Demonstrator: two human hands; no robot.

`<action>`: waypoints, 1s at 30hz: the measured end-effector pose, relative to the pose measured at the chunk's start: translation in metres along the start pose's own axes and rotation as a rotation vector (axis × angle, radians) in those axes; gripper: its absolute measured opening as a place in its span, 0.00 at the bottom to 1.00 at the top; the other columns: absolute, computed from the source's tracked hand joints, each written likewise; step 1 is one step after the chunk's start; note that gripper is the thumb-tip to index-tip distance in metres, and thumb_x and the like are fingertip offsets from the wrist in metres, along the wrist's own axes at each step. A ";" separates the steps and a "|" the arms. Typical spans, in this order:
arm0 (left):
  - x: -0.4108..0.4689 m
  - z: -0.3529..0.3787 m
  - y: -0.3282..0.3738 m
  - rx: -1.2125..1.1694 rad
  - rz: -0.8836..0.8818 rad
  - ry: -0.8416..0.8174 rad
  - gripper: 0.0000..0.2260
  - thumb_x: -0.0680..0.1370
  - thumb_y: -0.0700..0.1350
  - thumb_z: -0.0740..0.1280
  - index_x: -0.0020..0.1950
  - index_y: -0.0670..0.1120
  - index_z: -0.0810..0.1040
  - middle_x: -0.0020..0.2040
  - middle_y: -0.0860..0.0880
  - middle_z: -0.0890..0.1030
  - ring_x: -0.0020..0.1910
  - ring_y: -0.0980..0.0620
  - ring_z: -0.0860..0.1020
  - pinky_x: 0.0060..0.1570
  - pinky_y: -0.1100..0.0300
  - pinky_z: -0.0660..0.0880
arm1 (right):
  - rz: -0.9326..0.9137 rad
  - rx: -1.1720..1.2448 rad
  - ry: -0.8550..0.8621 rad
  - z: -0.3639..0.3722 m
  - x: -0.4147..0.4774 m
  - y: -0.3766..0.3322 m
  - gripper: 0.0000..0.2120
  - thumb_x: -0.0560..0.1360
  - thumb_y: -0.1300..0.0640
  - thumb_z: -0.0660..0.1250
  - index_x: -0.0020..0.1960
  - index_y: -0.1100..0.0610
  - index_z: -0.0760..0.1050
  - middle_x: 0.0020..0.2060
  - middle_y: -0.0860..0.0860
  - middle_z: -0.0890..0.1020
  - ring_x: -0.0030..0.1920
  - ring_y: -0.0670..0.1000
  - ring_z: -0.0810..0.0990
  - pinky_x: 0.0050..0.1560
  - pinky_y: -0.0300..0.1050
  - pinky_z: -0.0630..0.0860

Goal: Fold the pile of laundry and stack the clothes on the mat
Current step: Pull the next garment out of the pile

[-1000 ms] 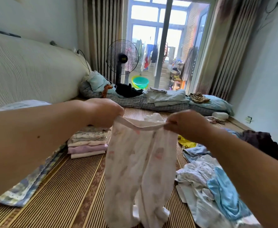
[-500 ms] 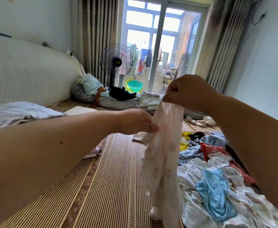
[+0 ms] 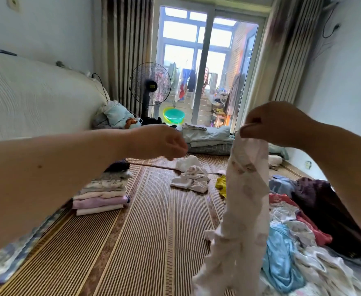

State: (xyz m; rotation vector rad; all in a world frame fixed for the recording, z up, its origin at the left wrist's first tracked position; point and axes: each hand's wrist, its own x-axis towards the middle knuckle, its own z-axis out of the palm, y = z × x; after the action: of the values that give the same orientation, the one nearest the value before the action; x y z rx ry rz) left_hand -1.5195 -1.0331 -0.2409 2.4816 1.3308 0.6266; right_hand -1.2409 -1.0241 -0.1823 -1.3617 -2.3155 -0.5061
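My right hand [image 3: 275,124] pinches the waistband of a pair of white printed baby trousers [image 3: 243,201], which hang straight down in front of me above the striped bamboo mat [image 3: 154,242]. My left hand [image 3: 158,143] hovers to the left of them, fingers loosely curled, holding nothing. A stack of folded clothes [image 3: 101,194] sits on the mat at the left. The unfolded laundry pile [image 3: 307,229] lies on the right, with light blue, red, white and dark pieces.
A crumpled white garment [image 3: 191,178] and a yellow one [image 3: 221,185] lie mid-mat. A patterned blanket [image 3: 6,261] edges the left. Folded bedding [image 3: 207,136], a standing fan [image 3: 150,86] and a green basin [image 3: 173,115] are at the far end by the balcony door.
My left hand has let go of the trousers and moved left. My right hand alone holds them now, shifted to the right, so they hang in one narrow length.
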 end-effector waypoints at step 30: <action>0.008 -0.064 -0.010 0.103 -0.175 0.272 0.17 0.75 0.59 0.67 0.44 0.47 0.85 0.39 0.51 0.85 0.39 0.54 0.83 0.43 0.57 0.75 | 0.024 0.026 -0.104 0.015 0.010 -0.007 0.18 0.77 0.43 0.64 0.51 0.56 0.84 0.36 0.47 0.78 0.44 0.50 0.78 0.49 0.45 0.72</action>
State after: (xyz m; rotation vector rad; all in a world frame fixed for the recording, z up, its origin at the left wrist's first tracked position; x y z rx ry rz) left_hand -1.5538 -1.0201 -0.1870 2.3860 1.6973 0.8986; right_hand -1.2534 -1.0125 -0.1904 -1.4341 -2.3763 -0.4056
